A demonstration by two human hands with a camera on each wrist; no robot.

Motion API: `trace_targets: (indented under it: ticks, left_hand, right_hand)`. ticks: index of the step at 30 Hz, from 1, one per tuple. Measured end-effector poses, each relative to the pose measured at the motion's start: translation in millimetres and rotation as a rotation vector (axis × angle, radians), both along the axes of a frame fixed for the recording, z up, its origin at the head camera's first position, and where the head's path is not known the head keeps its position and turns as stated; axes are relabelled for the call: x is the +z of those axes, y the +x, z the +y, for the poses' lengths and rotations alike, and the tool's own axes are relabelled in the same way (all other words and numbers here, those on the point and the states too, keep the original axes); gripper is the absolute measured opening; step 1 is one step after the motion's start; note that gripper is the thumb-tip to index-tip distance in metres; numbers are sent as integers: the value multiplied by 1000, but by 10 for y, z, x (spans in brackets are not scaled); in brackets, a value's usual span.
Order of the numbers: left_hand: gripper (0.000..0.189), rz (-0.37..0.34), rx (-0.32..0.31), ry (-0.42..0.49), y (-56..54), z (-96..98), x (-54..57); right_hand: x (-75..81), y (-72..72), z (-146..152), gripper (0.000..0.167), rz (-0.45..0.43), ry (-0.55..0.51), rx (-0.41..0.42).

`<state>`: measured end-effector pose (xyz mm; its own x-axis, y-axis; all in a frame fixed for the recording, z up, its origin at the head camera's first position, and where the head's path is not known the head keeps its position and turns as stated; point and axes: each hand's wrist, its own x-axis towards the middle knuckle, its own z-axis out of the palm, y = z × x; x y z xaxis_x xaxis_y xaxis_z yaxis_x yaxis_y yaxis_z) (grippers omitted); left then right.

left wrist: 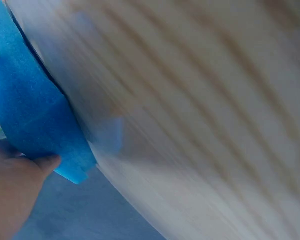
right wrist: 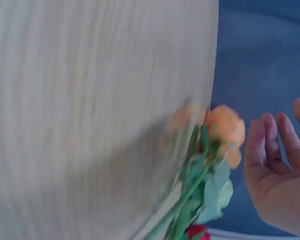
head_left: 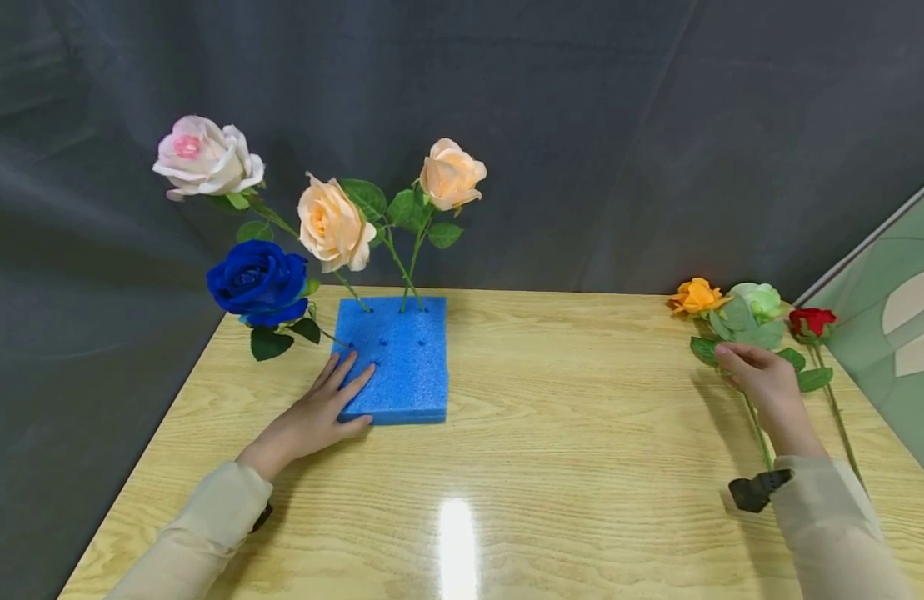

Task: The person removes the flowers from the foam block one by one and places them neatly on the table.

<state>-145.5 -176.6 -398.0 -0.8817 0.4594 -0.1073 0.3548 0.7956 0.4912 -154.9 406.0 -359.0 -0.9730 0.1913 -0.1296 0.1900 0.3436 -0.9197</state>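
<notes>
My left hand (head_left: 319,417) lies with spread fingers on the left front part of a blue foam block (head_left: 402,383); its thumb reaches along the front edge. Stems of a blue rose (head_left: 257,282), a white-pink rose (head_left: 207,158) and two peach roses, one at left (head_left: 334,223) and one at right (head_left: 452,173), stand in the foam. At the far right, my right hand (head_left: 769,387) hovers over an orange rose (head_left: 696,297) and a pale green rose (head_left: 760,300). In the right wrist view its fingers (right wrist: 290,140) are loosely bent, with nothing between them.
A red rose (head_left: 811,322) lies along the right side of the wooden table (head_left: 566,433), its stem pointing forward. Dark cloth (head_left: 566,142) hangs behind the table. A green panel (head_left: 881,333) borders the right edge. More small holes show in the foam's top.
</notes>
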Motion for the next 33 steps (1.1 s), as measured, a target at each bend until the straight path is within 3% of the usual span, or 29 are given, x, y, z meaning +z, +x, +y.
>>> trace_targets:
  ticks: [3,15,21,28,33]
  left_hand:
    - [75,20,-12,-17,-15,-17,-6]
    - [74,72,53,-74,106,200,3]
    - [74,84,90,-100,168,340,19]
    - [72,225,98,-178,211,453,21]
    - [69,263,93,-180,236,501,43]
  right_hand:
    - [-15,73,-171,6,14,5,16]
    - [110,-72,-737,26,-3,83,139]
    - [172,-136,-1054,57,-7,62,201]
    - [240,-171,-1307,56,-10,21,242]
    - [275,-195,-1463,55,11,-6,260]
